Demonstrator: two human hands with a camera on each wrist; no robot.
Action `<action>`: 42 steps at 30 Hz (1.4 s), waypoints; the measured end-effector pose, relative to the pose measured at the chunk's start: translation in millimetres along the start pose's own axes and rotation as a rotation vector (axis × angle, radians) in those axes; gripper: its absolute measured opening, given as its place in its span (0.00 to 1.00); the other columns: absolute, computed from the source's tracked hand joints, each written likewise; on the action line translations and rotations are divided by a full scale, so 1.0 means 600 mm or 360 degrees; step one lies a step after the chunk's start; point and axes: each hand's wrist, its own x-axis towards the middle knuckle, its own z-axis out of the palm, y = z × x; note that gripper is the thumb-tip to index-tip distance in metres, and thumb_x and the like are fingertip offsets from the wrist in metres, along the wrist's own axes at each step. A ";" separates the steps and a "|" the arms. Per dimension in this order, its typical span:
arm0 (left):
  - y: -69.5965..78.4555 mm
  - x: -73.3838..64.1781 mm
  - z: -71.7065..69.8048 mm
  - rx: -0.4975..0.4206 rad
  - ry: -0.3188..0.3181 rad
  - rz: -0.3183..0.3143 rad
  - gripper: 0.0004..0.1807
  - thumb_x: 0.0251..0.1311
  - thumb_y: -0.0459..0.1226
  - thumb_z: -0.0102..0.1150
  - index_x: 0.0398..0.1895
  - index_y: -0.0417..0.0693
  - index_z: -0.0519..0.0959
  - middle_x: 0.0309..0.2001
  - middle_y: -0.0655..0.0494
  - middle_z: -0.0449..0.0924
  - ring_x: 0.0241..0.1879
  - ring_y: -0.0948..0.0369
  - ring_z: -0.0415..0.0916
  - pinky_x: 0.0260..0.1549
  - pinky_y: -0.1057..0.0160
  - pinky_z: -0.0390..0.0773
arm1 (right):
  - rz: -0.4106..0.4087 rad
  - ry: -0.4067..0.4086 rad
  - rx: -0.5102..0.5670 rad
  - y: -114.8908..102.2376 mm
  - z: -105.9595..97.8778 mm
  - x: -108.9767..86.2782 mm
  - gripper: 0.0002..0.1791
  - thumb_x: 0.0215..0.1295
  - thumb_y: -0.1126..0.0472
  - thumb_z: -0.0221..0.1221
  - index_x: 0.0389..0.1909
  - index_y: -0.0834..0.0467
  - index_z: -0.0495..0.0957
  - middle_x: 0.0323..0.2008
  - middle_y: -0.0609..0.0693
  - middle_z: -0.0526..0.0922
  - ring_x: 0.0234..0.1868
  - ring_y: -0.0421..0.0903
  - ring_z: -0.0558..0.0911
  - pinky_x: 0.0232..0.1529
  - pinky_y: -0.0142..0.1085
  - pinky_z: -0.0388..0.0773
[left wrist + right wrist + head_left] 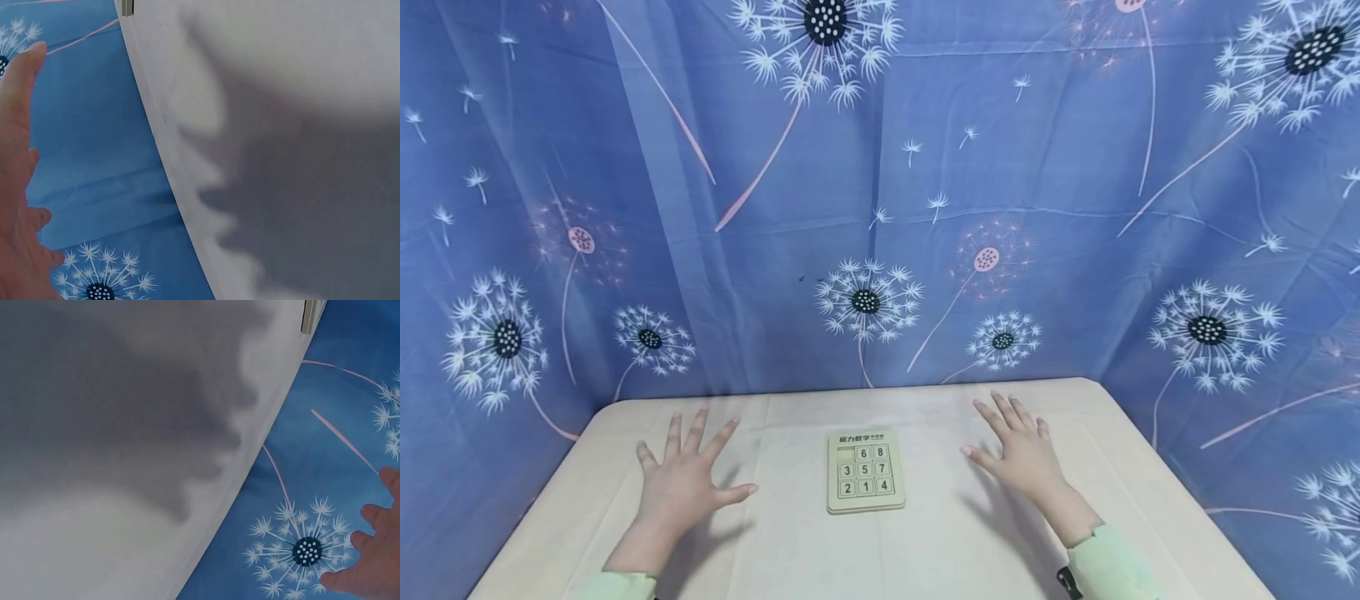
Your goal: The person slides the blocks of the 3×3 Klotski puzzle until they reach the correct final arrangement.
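Note:
A cream number sliding puzzle (866, 472) lies flat on the table between the two hands. Its rows read blank, 6, 8; then 3, 5, 7; then 2, 1, 4, with the gap at top left. To the left of the puzzle, my left hand (677, 487) is held above the table, fingers spread and holding nothing. My right hand (1024, 457) hovers on the other side, also with spread fingers and nothing in it. Only an edge of the puzzle (127, 7) shows at the top of the left wrist view, and likewise the puzzle's edge (309, 316) in the right wrist view.
A pale cloth covers the table (790, 550), which has rounded far corners. Blue curtains (760, 317) printed with dandelions hang around its back and both sides. Both hands cast shadows on the tabletop.

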 end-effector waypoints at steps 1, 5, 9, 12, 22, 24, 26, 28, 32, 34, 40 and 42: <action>0.001 0.000 0.002 -0.0006 0.0001 0.0003 0.58 0.41 0.71 0.70 0.77 0.59 0.66 0.80 0.35 0.53 0.76 0.25 0.47 0.60 0.09 0.46 | -0.0015 0.0004 0.0000 -0.002 0.001 -0.001 0.43 0.64 0.37 0.63 0.76 0.52 0.66 0.78 0.62 0.62 0.78 0.70 0.60 0.70 0.79 0.54; 0.005 -0.001 0.008 -0.0017 0.0002 0.0010 0.58 0.41 0.70 0.70 0.77 0.58 0.66 0.80 0.36 0.54 0.77 0.26 0.47 0.60 0.10 0.47 | -0.0070 0.0020 0.0017 -0.008 0.005 -0.004 0.42 0.64 0.38 0.63 0.75 0.53 0.67 0.77 0.63 0.64 0.77 0.70 0.63 0.69 0.78 0.57; 0.011 -0.001 0.013 -0.0020 0.0011 0.0025 0.58 0.41 0.70 0.71 0.76 0.58 0.67 0.79 0.36 0.55 0.77 0.27 0.49 0.61 0.10 0.48 | -0.0099 0.0014 0.0028 -0.013 0.011 -0.007 0.42 0.64 0.38 0.64 0.75 0.53 0.68 0.77 0.62 0.65 0.76 0.70 0.64 0.69 0.77 0.59; 0.015 0.000 0.018 -0.0022 0.0011 0.0036 0.57 0.40 0.70 0.71 0.76 0.57 0.67 0.79 0.37 0.56 0.77 0.28 0.49 0.61 0.11 0.49 | -0.0108 -0.0014 0.0015 -0.017 0.016 -0.008 0.42 0.64 0.38 0.63 0.75 0.53 0.68 0.77 0.60 0.65 0.77 0.68 0.64 0.70 0.76 0.60; 0.028 0.008 0.025 -0.0046 -0.0001 0.0109 0.57 0.41 0.69 0.72 0.76 0.57 0.67 0.79 0.36 0.57 0.77 0.30 0.53 0.63 0.12 0.51 | -0.0196 -0.0060 0.0053 -0.029 0.026 -0.004 0.41 0.64 0.38 0.63 0.74 0.53 0.70 0.77 0.60 0.66 0.77 0.67 0.65 0.70 0.75 0.61; 0.031 0.010 0.027 -0.0045 -0.0010 0.0124 0.58 0.40 0.69 0.72 0.76 0.56 0.67 0.79 0.36 0.57 0.77 0.30 0.53 0.63 0.13 0.51 | -0.0218 -0.0065 0.0058 -0.030 0.029 -0.003 0.41 0.64 0.38 0.64 0.74 0.52 0.70 0.77 0.60 0.66 0.76 0.67 0.66 0.69 0.75 0.62; 0.035 0.012 0.028 -0.0049 -0.0020 0.0136 0.58 0.40 0.70 0.72 0.76 0.56 0.67 0.79 0.36 0.57 0.77 0.30 0.54 0.63 0.13 0.52 | -0.0237 -0.0076 0.0057 -0.029 0.033 -0.002 0.41 0.64 0.38 0.64 0.74 0.52 0.70 0.77 0.59 0.66 0.77 0.66 0.66 0.70 0.75 0.62; 0.039 0.014 0.031 -0.0059 -0.0036 0.0146 0.57 0.41 0.70 0.71 0.76 0.56 0.67 0.79 0.36 0.58 0.77 0.31 0.54 0.63 0.13 0.53 | -0.0253 -0.0087 0.0054 -0.028 0.036 -0.001 0.41 0.64 0.37 0.63 0.73 0.52 0.70 0.77 0.59 0.67 0.77 0.66 0.65 0.70 0.75 0.61; 0.048 0.015 0.034 -0.0092 -0.0088 0.0166 0.57 0.42 0.70 0.71 0.77 0.56 0.67 0.79 0.36 0.58 0.77 0.32 0.54 0.64 0.14 0.53 | -0.0290 -0.0118 0.0045 -0.029 0.039 0.002 0.40 0.65 0.36 0.62 0.74 0.51 0.70 0.77 0.58 0.66 0.77 0.66 0.65 0.70 0.75 0.61; 0.053 0.016 0.035 -0.0106 -0.0118 0.0180 0.57 0.43 0.70 0.70 0.77 0.56 0.66 0.79 0.36 0.58 0.77 0.32 0.54 0.65 0.15 0.53 | -0.0308 -0.0135 0.0047 -0.031 0.039 0.004 0.40 0.65 0.37 0.62 0.74 0.50 0.70 0.77 0.58 0.66 0.77 0.65 0.65 0.70 0.75 0.61; 0.066 0.022 0.040 -0.0125 -0.0188 0.0214 0.57 0.45 0.71 0.69 0.77 0.56 0.66 0.79 0.36 0.58 0.78 0.32 0.54 0.66 0.16 0.55 | -0.0350 -0.0197 0.0074 -0.038 0.039 0.010 0.39 0.66 0.37 0.62 0.74 0.49 0.69 0.78 0.57 0.65 0.78 0.65 0.64 0.72 0.74 0.59; 0.070 0.025 0.043 -0.0130 -0.0208 0.0221 0.57 0.45 0.71 0.68 0.78 0.56 0.65 0.79 0.36 0.58 0.78 0.33 0.54 0.67 0.17 0.55 | -0.0357 -0.0221 0.0078 -0.040 0.040 0.011 0.39 0.66 0.37 0.61 0.75 0.49 0.69 0.78 0.56 0.64 0.78 0.64 0.63 0.73 0.74 0.58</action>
